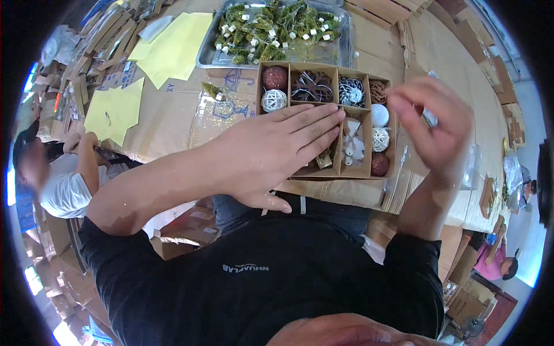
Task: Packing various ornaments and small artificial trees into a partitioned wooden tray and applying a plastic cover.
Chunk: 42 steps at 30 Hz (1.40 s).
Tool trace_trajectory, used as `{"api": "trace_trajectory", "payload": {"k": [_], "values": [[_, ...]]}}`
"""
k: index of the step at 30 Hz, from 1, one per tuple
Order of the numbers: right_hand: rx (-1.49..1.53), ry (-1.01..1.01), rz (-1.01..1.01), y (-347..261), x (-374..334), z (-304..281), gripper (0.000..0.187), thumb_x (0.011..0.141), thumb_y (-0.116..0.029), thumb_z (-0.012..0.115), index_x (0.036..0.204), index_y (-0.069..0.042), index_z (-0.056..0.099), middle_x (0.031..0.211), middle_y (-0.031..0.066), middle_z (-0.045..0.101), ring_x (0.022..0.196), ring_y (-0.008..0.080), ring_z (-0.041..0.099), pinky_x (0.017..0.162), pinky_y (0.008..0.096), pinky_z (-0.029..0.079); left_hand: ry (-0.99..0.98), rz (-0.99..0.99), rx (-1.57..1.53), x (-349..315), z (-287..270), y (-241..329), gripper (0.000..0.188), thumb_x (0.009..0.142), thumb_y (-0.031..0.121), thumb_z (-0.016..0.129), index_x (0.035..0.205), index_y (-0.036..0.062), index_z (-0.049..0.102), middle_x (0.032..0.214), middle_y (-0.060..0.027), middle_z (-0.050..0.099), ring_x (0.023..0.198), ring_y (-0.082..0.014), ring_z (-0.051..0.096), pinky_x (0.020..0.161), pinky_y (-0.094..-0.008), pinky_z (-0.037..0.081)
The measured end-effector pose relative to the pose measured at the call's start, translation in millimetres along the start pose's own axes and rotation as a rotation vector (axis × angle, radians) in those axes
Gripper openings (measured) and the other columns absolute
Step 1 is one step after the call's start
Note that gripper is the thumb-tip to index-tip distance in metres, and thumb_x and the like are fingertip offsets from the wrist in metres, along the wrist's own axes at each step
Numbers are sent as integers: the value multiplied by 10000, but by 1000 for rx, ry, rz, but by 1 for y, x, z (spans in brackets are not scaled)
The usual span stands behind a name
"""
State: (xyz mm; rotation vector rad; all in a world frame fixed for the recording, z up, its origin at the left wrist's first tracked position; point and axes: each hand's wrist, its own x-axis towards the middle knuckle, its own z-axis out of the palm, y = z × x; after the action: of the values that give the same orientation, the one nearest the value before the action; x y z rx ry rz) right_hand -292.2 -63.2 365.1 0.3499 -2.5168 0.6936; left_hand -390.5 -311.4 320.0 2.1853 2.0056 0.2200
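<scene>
A divided cardboard box (360,171) sits on the near side of the table, its compartments filled with ornaments. My left hand (283,144) lies over its left and middle part, fingers stretched out flat and hiding the cells underneath. At the box's right edge my right hand (433,124) is raised, slightly blurred, with curled fingers; anything pinched in them cannot be made out. In the box I see a dark red glitter ball (274,77), a white woven ball (273,100), dark brown snowflake shapes (312,86), a brown woven ball (378,91), a white ball (379,115) and white cut-out ornaments (353,144).
Behind the box stands a metal tray (202,57) of green glittery tree ornaments with white cube bases. One loose tree ornament (212,90) lies left of the box. Yellow paper sheets (173,49) cover the table further left. A person (69,179) sits at the left side.
</scene>
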Motion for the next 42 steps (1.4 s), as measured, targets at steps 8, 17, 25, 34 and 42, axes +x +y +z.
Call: {"api": "trace_trajectory", "payload": {"k": [8, 17, 25, 34, 42], "values": [[150, -259, 305, 142, 57, 31, 274, 936, -272, 656, 979, -7, 710, 789, 28, 668, 697, 77, 555, 637, 257, 461, 428, -192, -85, -39, -46, 22, 1104, 742, 592, 722, 1492, -67, 250, 1552, -257, 268, 1456, -357, 266, 1174, -511, 197], [-463, -532, 341, 273, 104, 159, 233, 812, -217, 645, 977, -76, 728, 911, 162, 711, 860, 308, 687, 766, 418, 539, 624, -1252, -386, -82, 205, -51, 282, 932, 310, 599, 926, 34, 652, 799, -152, 667, 740, -367, 647, 666, -433, 514], [-623, -547, 460, 350, 135, 212, 254, 772, -147, 646, 988, -41, 726, 1015, 214, 703, 957, 361, 687, 797, 458, 559, 792, -1241, -69, -56, 218, -48, 201, 853, 211, 626, 728, 57, 599, 713, -111, 596, 647, -321, 618, 587, -428, 495], [-685, -582, 484, 362, 149, 235, 248, 785, -116, 637, 1002, -47, 735, 1080, 195, 701, 991, 339, 691, 836, 449, 562, 834, -1211, -66, -51, 217, -52, 182, 836, 174, 639, 712, 56, 575, 682, -106, 569, 619, -315, 603, 556, -417, 483], [-426, -590, 352, 366, 163, 210, 238, 684, -160, 665, 821, 32, 690, 901, 235, 693, 811, 356, 688, 719, 438, 553, 778, -1263, -78, -59, 220, -49, 173, 837, 188, 645, 731, 65, 588, 687, -99, 568, 634, -307, 606, 568, -407, 489]]}}
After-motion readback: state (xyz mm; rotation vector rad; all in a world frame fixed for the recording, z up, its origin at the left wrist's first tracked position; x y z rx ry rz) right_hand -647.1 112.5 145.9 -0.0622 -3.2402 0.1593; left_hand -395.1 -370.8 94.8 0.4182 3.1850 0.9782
